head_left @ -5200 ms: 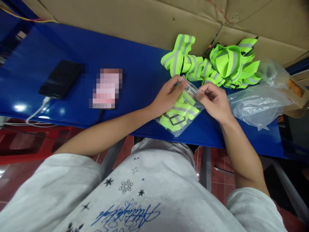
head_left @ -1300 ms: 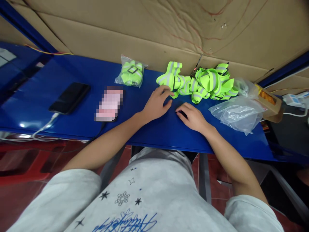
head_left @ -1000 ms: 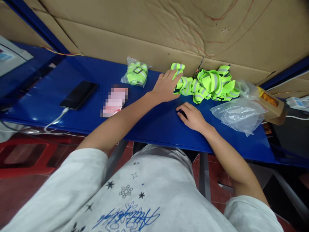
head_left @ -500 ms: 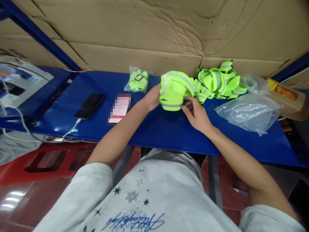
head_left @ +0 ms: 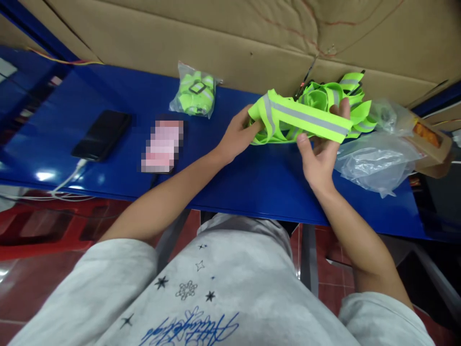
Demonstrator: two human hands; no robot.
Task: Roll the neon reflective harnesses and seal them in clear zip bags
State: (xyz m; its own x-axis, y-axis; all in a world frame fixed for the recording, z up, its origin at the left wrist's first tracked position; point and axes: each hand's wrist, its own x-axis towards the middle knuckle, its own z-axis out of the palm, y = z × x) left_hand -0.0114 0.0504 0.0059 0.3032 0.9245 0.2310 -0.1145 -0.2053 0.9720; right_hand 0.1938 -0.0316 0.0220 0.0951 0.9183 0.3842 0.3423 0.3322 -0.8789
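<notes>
- At the left of the frame a black phone [head_left: 101, 135] lies flat on the blue desk [head_left: 252, 182], with a white cable [head_left: 62, 179] plugged into its near end.
- Just right of it lies a second flat device [head_left: 162, 146], its face blurred.
- At the upper middle, against the cardboard wall [head_left: 223, 43], sits a clear bag with a folded strap [head_left: 195, 91] inside.
- The left hand [head_left: 235, 139] is at the centre, its fingers [head_left: 253, 127] closed on the left end of a neon-yellow reflective strap [head_left: 306, 117].
- The strap is held stretched above the desk between both hands.
- The right hand [head_left: 320, 154] is palm up, its fingers [head_left: 345, 106] curled behind the strap's right end and its thumb at the lower edge, gripping it.
- Behind it lies a pile of loose straps [head_left: 326, 92].
- At the right, empty plastic bags [head_left: 376, 158] lie beside a small cardboard box [head_left: 430, 142].
</notes>
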